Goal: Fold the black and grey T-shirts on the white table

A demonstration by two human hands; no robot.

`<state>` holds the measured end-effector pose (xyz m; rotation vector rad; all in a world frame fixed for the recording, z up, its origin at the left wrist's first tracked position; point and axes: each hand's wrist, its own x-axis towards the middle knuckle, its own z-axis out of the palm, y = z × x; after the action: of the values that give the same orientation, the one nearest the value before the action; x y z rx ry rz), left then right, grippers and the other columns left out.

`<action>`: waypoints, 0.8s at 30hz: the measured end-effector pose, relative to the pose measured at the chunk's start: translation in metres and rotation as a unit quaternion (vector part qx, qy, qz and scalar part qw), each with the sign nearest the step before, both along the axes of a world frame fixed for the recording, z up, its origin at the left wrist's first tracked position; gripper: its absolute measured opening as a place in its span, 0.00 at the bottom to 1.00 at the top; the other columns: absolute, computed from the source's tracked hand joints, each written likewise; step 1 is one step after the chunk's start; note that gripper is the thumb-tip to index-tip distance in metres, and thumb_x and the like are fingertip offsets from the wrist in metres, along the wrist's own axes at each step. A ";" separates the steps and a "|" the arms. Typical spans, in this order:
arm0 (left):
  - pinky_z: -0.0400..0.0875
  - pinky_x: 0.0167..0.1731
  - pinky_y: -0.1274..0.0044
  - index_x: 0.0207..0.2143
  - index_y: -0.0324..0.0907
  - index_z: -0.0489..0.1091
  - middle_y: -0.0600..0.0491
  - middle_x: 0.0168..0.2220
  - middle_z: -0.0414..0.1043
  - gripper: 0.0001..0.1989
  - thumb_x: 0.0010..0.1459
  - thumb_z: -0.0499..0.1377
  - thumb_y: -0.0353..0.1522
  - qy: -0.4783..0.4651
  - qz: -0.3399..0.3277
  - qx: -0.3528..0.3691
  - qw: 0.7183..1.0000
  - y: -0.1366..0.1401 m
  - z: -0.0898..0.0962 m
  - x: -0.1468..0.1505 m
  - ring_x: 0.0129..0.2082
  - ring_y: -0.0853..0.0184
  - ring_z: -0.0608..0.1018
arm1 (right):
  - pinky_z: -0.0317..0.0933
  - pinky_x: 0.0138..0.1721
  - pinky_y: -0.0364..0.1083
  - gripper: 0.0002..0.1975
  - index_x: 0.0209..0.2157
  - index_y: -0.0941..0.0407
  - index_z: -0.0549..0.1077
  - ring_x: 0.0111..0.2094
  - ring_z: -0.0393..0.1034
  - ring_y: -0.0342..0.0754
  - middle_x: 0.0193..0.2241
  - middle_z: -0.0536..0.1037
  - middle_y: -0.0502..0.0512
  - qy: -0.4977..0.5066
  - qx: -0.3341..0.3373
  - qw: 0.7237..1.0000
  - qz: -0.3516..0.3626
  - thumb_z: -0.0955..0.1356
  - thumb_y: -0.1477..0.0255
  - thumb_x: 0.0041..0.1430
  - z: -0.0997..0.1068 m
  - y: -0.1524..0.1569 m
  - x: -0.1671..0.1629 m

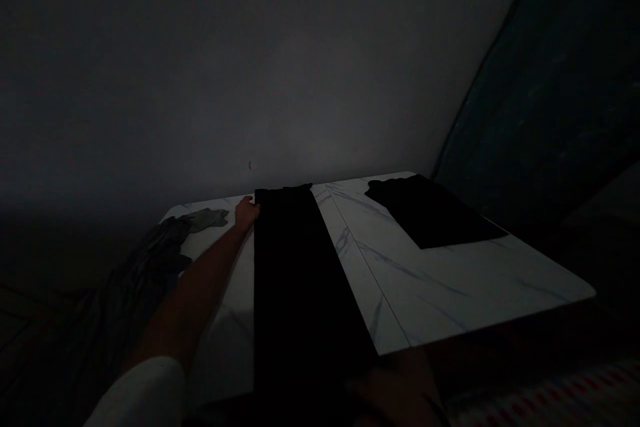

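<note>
A long strip of black folded cloth [300,267], probably a garment, lies across the table from the far edge to the near edge and hangs over the front. My left hand [247,211] is at its far left corner, fingers curled against the cloth's edge. Low in the view, my right hand [390,390] is beside the near right part of the cloth, below the table's front edge. Darkness and blur hide its fingers, so its grip cannot be made out.
The white marbled table [400,287] stands against a grey wall [310,93]. A folded black garment [440,213] lies at its right. Crumpled grey and dark clothes [150,260] spill over the left side. A dark curtain-like sheet [560,93] hangs at the right. The room is very dim.
</note>
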<state>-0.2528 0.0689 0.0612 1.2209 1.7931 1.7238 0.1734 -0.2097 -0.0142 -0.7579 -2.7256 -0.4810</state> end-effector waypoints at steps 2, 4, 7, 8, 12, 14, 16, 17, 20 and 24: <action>0.65 0.68 0.66 0.56 0.36 0.67 0.45 0.50 0.72 0.29 0.56 0.58 0.43 0.045 -0.010 -0.037 0.998 -0.009 -0.012 -0.010 0.57 0.71 0.73 | 0.67 0.43 0.40 0.19 0.52 0.50 0.75 0.43 0.75 0.42 0.45 0.78 0.53 0.054 -0.054 0.991 -0.109 0.62 0.59 0.67 0.045 0.009 -0.016; 0.68 0.65 0.68 0.49 0.34 0.72 0.46 0.46 0.75 0.26 0.55 0.58 0.44 0.084 -0.029 -0.070 0.994 -0.014 -0.019 -0.014 0.53 0.72 0.75 | 0.66 0.45 0.41 0.21 0.52 0.53 0.75 0.45 0.74 0.44 0.45 0.78 0.55 0.104 -0.104 0.976 -0.159 0.61 0.57 0.67 0.093 0.040 -0.038; 0.70 0.63 0.70 0.42 0.32 0.74 0.45 0.43 0.75 0.26 0.56 0.56 0.47 0.120 -0.044 -0.111 0.986 -0.011 -0.020 -0.009 0.50 0.73 0.76 | 0.64 0.46 0.44 0.22 0.53 0.57 0.74 0.42 0.75 0.46 0.41 0.79 0.56 0.073 -0.103 0.972 -0.197 0.62 0.59 0.67 0.154 0.124 -0.082; 0.70 0.63 0.70 0.42 0.32 0.73 0.45 0.44 0.75 0.27 0.56 0.55 0.48 0.124 -0.040 -0.122 0.984 -0.008 -0.018 -0.007 0.51 0.73 0.76 | 0.63 0.48 0.45 0.22 0.54 0.58 0.74 0.45 0.74 0.48 0.43 0.79 0.57 0.055 -0.080 0.970 -0.222 0.62 0.59 0.67 0.170 0.157 -0.097; 0.71 0.63 0.67 0.49 0.33 0.70 0.43 0.52 0.71 0.30 0.57 0.54 0.49 0.113 -0.009 -0.155 0.981 0.012 -0.007 -0.003 0.57 0.70 0.74 | 0.60 0.55 0.48 0.23 0.51 0.62 0.76 0.56 0.69 0.55 0.52 0.74 0.63 0.018 -0.003 0.939 -0.342 0.59 0.62 0.69 0.207 0.272 -0.154; 0.71 0.63 0.66 0.52 0.33 0.68 0.43 0.54 0.69 0.32 0.57 0.53 0.50 0.100 0.003 -0.169 0.980 0.022 -0.002 -0.005 0.58 0.69 0.73 | 0.61 0.52 0.48 0.25 0.49 0.66 0.76 0.55 0.69 0.58 0.51 0.74 0.68 0.035 -0.002 0.924 -0.381 0.57 0.63 0.69 0.213 0.312 -0.175; 0.71 0.63 0.66 0.54 0.33 0.67 0.42 0.56 0.68 0.34 0.57 0.52 0.52 0.085 0.010 -0.181 0.980 0.032 0.002 -0.010 0.59 0.68 0.72 | 0.62 0.51 0.47 0.27 0.51 0.67 0.74 0.55 0.70 0.57 0.51 0.74 0.71 0.058 -0.003 0.914 -0.401 0.57 0.60 0.69 0.215 0.341 -0.191; 0.71 0.63 0.66 0.54 0.33 0.66 0.42 0.56 0.68 0.35 0.57 0.51 0.52 0.078 0.013 -0.185 0.980 0.036 0.003 -0.013 0.59 0.68 0.72 | 0.63 0.51 0.47 0.28 0.52 0.67 0.73 0.55 0.70 0.57 0.51 0.73 0.71 0.070 -0.002 0.910 -0.408 0.57 0.58 0.69 0.215 0.352 -0.198; 0.72 0.62 0.65 0.54 0.34 0.66 0.42 0.56 0.68 0.35 0.58 0.50 0.53 0.059 0.008 -0.191 0.980 0.049 0.008 -0.021 0.60 0.67 0.72 | 0.64 0.50 0.48 0.32 0.54 0.64 0.72 0.55 0.70 0.58 0.52 0.73 0.69 0.097 -0.001 0.903 -0.418 0.59 0.51 0.66 0.215 0.377 -0.214; 0.72 0.62 0.65 0.55 0.37 0.66 0.43 0.57 0.67 0.33 0.57 0.50 0.52 0.037 0.006 -0.195 0.980 0.064 0.013 -0.022 0.60 0.67 0.72 | 0.64 0.51 0.48 0.27 0.51 0.60 0.74 0.54 0.70 0.57 0.51 0.74 0.64 0.100 0.002 0.909 -0.405 0.65 0.53 0.62 0.215 0.398 -0.227</action>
<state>-0.2745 0.1328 0.0737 1.1172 2.0597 1.2618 -0.0539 0.1882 0.2007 -1.8255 -2.1121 -0.5228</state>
